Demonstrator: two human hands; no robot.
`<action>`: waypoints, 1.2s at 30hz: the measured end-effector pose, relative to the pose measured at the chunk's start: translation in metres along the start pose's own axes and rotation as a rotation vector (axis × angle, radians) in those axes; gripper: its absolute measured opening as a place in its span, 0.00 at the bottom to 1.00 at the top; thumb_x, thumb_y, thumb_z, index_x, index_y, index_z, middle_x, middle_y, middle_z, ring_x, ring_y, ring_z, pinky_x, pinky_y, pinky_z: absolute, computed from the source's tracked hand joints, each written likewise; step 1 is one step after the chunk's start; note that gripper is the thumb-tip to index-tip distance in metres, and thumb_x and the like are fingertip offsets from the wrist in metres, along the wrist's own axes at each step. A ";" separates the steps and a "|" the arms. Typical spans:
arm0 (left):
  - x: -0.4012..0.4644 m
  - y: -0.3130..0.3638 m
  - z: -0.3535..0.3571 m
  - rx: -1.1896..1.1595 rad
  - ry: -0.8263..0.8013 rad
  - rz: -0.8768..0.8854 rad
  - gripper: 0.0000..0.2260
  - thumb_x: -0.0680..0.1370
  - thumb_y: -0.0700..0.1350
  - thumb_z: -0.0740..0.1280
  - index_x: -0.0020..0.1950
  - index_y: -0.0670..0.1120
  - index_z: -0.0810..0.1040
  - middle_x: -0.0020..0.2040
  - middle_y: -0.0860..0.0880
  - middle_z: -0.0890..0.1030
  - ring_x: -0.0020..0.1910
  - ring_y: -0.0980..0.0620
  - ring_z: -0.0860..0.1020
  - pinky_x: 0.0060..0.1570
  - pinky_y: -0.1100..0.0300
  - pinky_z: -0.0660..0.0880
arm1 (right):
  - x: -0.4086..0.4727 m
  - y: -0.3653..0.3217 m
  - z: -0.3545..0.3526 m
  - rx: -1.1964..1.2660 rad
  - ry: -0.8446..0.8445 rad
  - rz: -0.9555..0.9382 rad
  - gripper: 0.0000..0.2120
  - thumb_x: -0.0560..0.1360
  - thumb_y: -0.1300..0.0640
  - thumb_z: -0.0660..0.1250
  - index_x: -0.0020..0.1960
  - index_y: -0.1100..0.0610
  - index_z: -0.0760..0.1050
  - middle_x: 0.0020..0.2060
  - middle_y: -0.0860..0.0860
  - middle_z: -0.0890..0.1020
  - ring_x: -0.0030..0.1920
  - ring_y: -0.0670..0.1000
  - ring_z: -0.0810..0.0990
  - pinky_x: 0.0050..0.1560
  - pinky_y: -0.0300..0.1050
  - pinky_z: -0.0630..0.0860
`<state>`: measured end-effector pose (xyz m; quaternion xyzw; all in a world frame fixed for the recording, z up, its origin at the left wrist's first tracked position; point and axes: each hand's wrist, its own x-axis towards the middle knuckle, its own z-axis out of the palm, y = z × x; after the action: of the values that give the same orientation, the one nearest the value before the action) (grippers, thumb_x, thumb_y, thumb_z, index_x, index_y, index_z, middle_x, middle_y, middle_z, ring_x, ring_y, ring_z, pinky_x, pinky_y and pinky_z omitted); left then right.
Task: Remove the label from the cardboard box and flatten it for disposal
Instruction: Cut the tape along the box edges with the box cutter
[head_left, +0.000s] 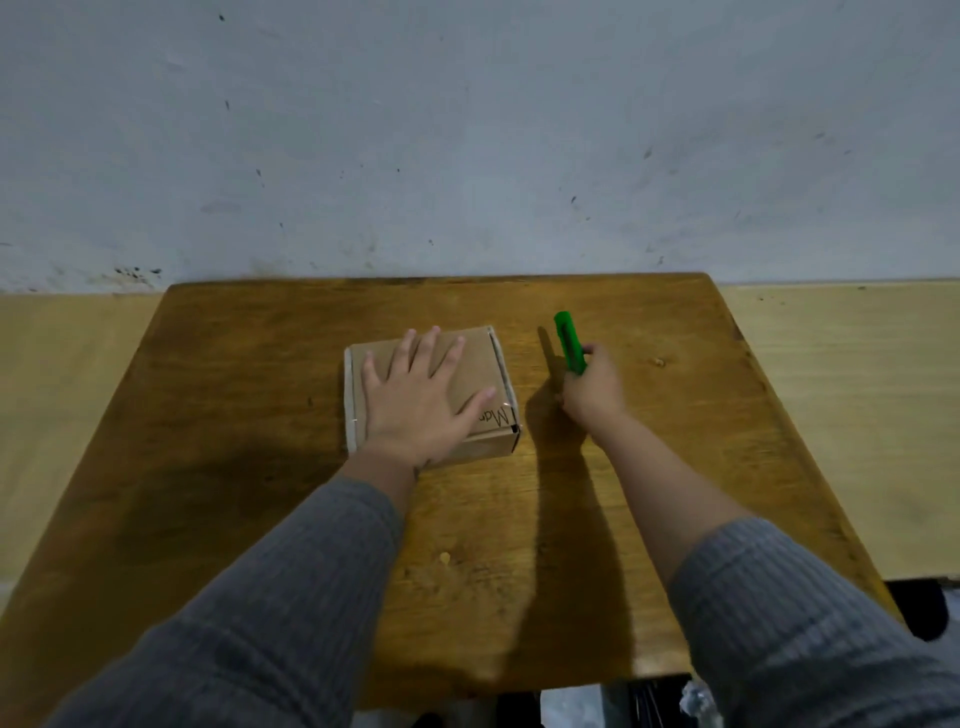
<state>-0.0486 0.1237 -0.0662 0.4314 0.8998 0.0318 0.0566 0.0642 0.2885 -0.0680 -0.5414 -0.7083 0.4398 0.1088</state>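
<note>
A small closed cardboard box (480, 364) sits near the middle of the wooden table (260, 415), with black lettering near its right front corner. My left hand (418, 395) lies flat on the box's top, fingers spread. To the right of the box, my right hand (592, 389) is closed around a green utility knife (567, 340), which points up and away from me. The knife is apart from the box. No label is visible on the box from here.
The table stands against a grey-white wall (467, 130). Pale boards (857, 389) run along both sides of the table. A few small crumbs (445, 557) lie on the tabletop. Dark objects (919, 613) sit below the table's right front edge.
</note>
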 end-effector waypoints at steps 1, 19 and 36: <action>0.000 0.000 0.000 0.006 -0.016 0.008 0.37 0.72 0.74 0.37 0.78 0.58 0.42 0.80 0.52 0.43 0.78 0.48 0.41 0.72 0.34 0.44 | -0.006 0.000 -0.002 0.074 -0.027 0.007 0.22 0.77 0.64 0.61 0.69 0.52 0.63 0.60 0.56 0.76 0.57 0.58 0.78 0.58 0.56 0.77; -0.017 -0.010 0.003 0.049 -0.042 0.177 0.44 0.71 0.75 0.44 0.79 0.51 0.43 0.80 0.50 0.41 0.78 0.51 0.39 0.74 0.42 0.40 | -0.095 -0.015 -0.004 -0.353 0.095 -0.431 0.21 0.79 0.58 0.60 0.71 0.51 0.66 0.50 0.59 0.84 0.45 0.58 0.82 0.42 0.48 0.76; -0.018 -0.010 0.005 0.083 -0.019 0.176 0.39 0.75 0.70 0.47 0.79 0.50 0.42 0.79 0.49 0.41 0.78 0.50 0.40 0.75 0.42 0.40 | -0.088 -0.041 0.010 -0.580 0.139 -0.450 0.18 0.80 0.53 0.57 0.70 0.51 0.68 0.45 0.56 0.84 0.41 0.55 0.83 0.36 0.47 0.79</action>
<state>-0.0444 0.1041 -0.0711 0.5109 0.8585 -0.0048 0.0440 0.0650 0.2063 -0.0147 -0.4091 -0.8956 0.1482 0.0928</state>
